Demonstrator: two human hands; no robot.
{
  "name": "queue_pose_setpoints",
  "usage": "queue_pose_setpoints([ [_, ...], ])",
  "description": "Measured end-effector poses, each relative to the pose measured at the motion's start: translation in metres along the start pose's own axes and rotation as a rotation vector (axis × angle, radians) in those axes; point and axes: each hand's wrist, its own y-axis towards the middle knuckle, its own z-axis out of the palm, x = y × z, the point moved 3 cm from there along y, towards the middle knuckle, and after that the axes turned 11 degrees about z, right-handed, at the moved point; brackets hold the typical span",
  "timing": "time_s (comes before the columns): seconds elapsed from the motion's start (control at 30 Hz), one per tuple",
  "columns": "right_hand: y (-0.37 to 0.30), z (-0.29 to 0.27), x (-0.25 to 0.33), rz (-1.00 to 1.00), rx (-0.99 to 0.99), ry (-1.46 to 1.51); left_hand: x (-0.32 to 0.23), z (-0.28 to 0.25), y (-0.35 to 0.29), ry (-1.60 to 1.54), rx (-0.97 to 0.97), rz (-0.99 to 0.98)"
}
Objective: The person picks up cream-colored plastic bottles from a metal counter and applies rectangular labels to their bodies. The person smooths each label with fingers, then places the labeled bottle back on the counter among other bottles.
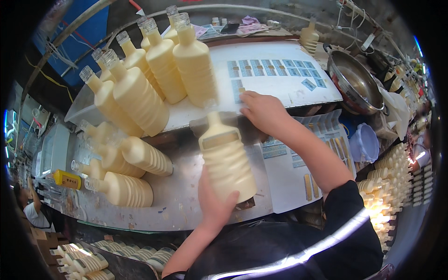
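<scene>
A: Head view, only one. Left hand?
B: Left hand (215, 196) wrapped round the base end of a cream bottle (228, 163), thumb on the near side. Bottle's in the middle, neck pointing far. Can't tell if it touches the bench (182, 205).
A: Right hand?
B: Right hand (265, 111) reaches far, fingertips at the right side of a blue label (237, 88) on the white board (284, 88). Pinched or just touching, can't tell.
A: Around it?
B: More labels (256, 68) in rows, far and right. Standing bottles (158, 70) far left, lying bottles (128, 190) left.
A: Step in hand?
B: Lifting that label, I'd judge. Best taken by one edge, peeled slowly, kept flat; a fast tug could crease it.
A: And the bottle?
B: Keep the grip low and steady, fingers off the flat shoulder panel (220, 139). Its ribbed sides look smooth, so it may slip or roll if the thumb eases. Also mind the neighbouring labels; a trailing wrist could shift them.
</scene>
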Motion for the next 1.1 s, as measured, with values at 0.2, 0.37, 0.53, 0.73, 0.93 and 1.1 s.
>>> queue_pose_setpoints([
  [0.2,0.021,0.008,0.006,0.032,0.134,-0.381,0.004,0.0,-0.001,-0.027,0.01,-0.032],
  [0.37,-0.017,-0.002,0.006,0.082,0.111,-0.305,0.0,-0.01,-0.009,0.081,0.054,0.09],
  [0.53,-0.039,-0.003,-0.014,0.017,-0.076,-0.148,-0.009,-0.013,-0.001,0.134,-0.017,0.135],
  [0.73,-0.034,0.017,-0.025,-0.054,-0.311,-0.203,-0.01,-0.016,-0.003,0.218,0.002,0.148],
  [0.93,-0.041,0.0,-0.035,-0.256,-0.33,-0.151,-0.005,-0.016,-0.012,0.167,0.078,-0.023],
  [1.1,-0.024,-0.018,-0.037,-0.072,-0.151,0.112,0.004,-0.013,-0.018,0.18,0.062,-0.003],
])
